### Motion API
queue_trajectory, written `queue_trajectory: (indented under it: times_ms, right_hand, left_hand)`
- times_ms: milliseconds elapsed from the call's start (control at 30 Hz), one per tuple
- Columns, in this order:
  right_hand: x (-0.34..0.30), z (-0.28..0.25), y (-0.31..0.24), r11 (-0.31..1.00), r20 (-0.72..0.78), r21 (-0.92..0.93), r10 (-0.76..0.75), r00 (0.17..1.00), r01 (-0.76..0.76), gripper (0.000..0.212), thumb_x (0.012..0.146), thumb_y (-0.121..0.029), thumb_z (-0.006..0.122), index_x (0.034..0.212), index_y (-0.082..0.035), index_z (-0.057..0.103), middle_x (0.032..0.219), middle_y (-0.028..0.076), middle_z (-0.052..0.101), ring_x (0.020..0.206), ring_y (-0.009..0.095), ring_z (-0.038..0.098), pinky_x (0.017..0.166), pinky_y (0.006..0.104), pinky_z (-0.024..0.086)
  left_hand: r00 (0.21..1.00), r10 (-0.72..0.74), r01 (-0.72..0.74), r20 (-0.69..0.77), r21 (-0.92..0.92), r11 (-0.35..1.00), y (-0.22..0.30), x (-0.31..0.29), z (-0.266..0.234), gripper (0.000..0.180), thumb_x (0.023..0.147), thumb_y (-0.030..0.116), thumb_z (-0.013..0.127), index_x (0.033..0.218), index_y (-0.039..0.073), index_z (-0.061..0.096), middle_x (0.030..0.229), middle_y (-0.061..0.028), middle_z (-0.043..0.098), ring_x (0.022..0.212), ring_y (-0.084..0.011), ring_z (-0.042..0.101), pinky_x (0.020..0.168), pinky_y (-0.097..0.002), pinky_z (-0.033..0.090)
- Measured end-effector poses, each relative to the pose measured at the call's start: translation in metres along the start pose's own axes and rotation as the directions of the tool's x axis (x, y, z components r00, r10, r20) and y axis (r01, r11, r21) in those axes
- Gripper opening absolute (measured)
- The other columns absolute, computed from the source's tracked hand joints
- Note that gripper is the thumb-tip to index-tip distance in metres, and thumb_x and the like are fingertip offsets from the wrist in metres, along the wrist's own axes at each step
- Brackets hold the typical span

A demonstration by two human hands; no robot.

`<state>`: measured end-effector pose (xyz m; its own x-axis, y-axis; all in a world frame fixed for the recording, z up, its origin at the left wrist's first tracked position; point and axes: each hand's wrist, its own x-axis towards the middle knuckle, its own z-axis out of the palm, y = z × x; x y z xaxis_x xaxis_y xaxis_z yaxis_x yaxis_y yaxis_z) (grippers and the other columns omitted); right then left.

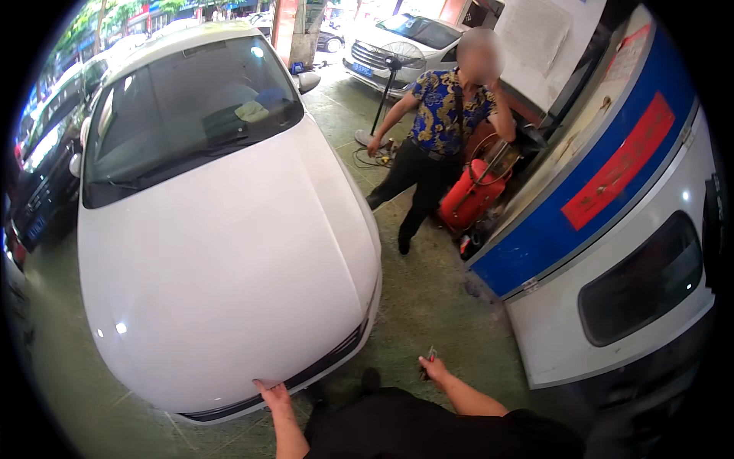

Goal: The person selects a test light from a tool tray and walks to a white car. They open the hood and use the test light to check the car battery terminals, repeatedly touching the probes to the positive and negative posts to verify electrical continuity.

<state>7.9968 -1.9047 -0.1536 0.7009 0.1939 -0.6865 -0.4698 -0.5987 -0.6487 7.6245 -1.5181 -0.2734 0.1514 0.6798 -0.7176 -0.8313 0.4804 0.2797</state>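
Observation:
A white car (pixel 229 260) faces me with its hood down. My left hand (pixel 275 396) rests at the hood's front edge, just above the dark grille (pixel 321 366). Its fingers are apart and touch the white panel; part of the hand is hidden at the edge. Off to the right of the bumper, my right hand (pixel 436 370) is closed round a small slim object (pixel 431 355) with a red part and a dark part. Its kind is too small to make out. That hand is held above the floor, away from the car.
A person (pixel 447 115) in a blue and gold patterned shirt stands right of the car, near a red tank (pixel 472 195). Behind are a standing fan (pixel 391 65) and another light car (pixel 405 38). A blue and white panel (pixel 527 252) lines the right. Dark cars (pixel 50 161) stand left.

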Motion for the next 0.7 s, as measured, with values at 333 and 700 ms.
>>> queue_trajectory:
  times_ms: [333, 700]
  right_hand:
    - [0.004, -0.046, 0.083, 0.951, -0.081, 0.286, 0.143, 0.986, -0.115, 0.028, 0.106, -0.034, 0.067, 0.102, -0.007, 0.062, 0.085, 0.006, 0.064, 0.064, 0.019, 0.057, 0.054, 0.0376, 0.045]
    - [-0.049, -0.013, 0.018, 0.969, 0.068, 0.229, -0.116, 0.991, 0.097, 0.021, 0.102, -0.022, 0.073, 0.11, -0.004, 0.069, 0.086, 0.003, 0.068, 0.07, 0.014, 0.061, 0.063, 0.0319, 0.05]
  left_hand:
    - [0.998, -0.045, 0.049, -0.036, 0.114, 0.992, -0.016, -0.015, 0.003, 0.082, 0.095, 0.073, 0.063, 0.151, 0.013, 0.052, 0.154, -0.0034, 0.055, 0.138, -0.0231, 0.053, 0.113, -0.0405, 0.048]
    - [0.994, 0.083, -0.07, -0.066, 0.177, 0.982, 0.045, -0.078, 0.034, 0.074, 0.097, 0.063, 0.068, 0.148, 0.012, 0.052, 0.151, -0.0059, 0.055, 0.137, -0.0266, 0.053, 0.114, -0.0467, 0.049]
